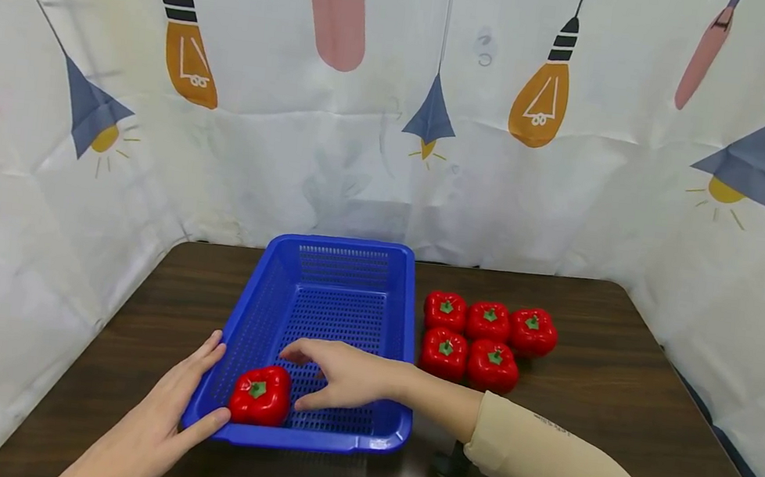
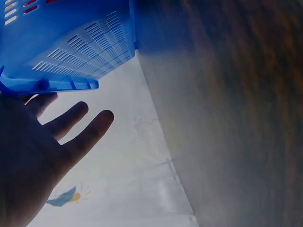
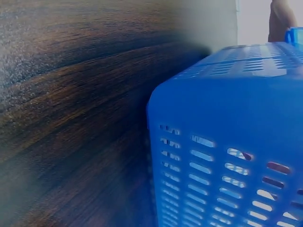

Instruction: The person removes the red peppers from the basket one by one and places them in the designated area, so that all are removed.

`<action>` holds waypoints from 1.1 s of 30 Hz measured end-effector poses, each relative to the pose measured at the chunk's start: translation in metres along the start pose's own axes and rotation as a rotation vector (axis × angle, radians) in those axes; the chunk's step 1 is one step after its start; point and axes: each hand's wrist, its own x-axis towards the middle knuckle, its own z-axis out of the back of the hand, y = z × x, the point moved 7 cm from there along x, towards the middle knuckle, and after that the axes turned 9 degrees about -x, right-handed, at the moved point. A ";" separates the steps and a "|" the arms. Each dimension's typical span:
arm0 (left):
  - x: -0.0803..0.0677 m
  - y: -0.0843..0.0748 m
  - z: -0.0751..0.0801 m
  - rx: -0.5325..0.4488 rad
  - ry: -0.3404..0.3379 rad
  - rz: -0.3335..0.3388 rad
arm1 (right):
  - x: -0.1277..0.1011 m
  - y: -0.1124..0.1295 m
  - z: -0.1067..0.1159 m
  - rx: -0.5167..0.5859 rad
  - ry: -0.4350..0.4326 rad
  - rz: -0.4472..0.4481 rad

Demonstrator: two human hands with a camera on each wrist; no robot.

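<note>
A blue plastic basket with slotted walls stands on the table. One red bell pepper with a green stem lies in its near left corner. My left hand rests against that corner from outside, thumb on the front rim and fingers along the left side; the left wrist view shows those fingers fairly straight. Inside the basket, my right hand hovers just right of the pepper, thumb and fingers apart with nothing between them. The right wrist view shows the basket's wall, and the right hand is out of sight there.
Several more red bell peppers sit in two rows on the dark wooden table, right of the basket. A small black object is partly hidden beneath the right forearm. A white printed curtain surrounds the table's back and sides.
</note>
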 end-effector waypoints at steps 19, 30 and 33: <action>-0.001 0.001 0.000 -0.019 0.018 0.022 | 0.004 0.011 -0.004 0.001 0.062 0.063; -0.001 0.000 0.001 -0.008 0.003 0.000 | 0.002 0.002 -0.002 -0.064 0.044 -0.016; -0.001 0.000 0.001 -0.009 0.004 0.004 | 0.003 0.000 -0.003 -0.066 0.054 -0.035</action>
